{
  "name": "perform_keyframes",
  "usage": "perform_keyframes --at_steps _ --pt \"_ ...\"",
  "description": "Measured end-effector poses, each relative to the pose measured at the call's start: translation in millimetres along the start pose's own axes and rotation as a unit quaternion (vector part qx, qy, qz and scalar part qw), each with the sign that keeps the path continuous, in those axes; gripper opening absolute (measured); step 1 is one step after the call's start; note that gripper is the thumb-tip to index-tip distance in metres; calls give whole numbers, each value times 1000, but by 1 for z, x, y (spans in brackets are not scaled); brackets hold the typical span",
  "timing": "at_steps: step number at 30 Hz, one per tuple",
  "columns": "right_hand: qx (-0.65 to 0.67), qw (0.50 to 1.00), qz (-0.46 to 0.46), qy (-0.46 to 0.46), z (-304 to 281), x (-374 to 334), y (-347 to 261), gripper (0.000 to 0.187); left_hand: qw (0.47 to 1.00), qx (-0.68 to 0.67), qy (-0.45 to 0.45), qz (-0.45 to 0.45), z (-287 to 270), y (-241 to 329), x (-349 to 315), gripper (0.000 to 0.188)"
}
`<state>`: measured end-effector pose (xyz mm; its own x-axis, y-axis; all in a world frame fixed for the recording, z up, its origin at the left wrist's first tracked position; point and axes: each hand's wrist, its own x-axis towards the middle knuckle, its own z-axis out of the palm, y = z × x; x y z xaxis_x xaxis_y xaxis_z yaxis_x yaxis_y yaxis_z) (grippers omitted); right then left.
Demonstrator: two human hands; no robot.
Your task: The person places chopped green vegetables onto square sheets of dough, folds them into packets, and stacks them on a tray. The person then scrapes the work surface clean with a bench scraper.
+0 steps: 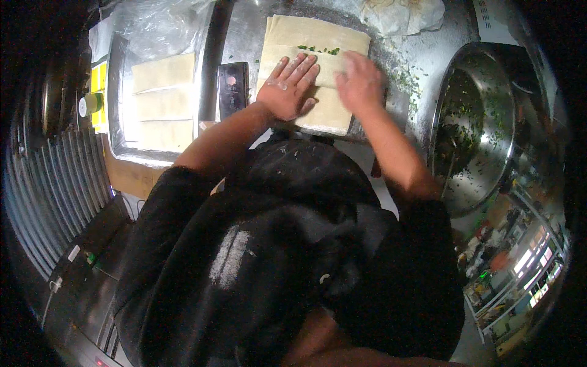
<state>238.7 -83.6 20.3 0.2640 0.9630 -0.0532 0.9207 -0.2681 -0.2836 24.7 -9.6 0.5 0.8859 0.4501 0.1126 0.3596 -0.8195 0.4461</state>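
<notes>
A person's left hand lies spread and palm-down, gripping nothing, on pale dough sheets stacked by the near edge of a floured metal counter; the right hand, fingers curled at the stack's right side, is too blurred to tell whether it pinches dough. Chopped greens show along a folded strip's far side, where heavy pressure could squeeze them out. An uneven pull might crease or tear the thin dough, and a tug toward the wearer could drag its near end over the counter's edge.
</notes>
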Motion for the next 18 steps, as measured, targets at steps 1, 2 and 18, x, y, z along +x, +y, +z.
perform_keyframes --at_steps 1,2,18 --pt "27 996 -86 25 4 -9 -9 58 1000 -9 7 -2 0 0 0 75" --pt "-5 992 -124 6 10 -15 -16 68 1000 -4 6 -2 0 -1 1 75" --pt "-53 998 3 -15 9 94 46 48 981 125 -41 -145 -22 -100 101 43"
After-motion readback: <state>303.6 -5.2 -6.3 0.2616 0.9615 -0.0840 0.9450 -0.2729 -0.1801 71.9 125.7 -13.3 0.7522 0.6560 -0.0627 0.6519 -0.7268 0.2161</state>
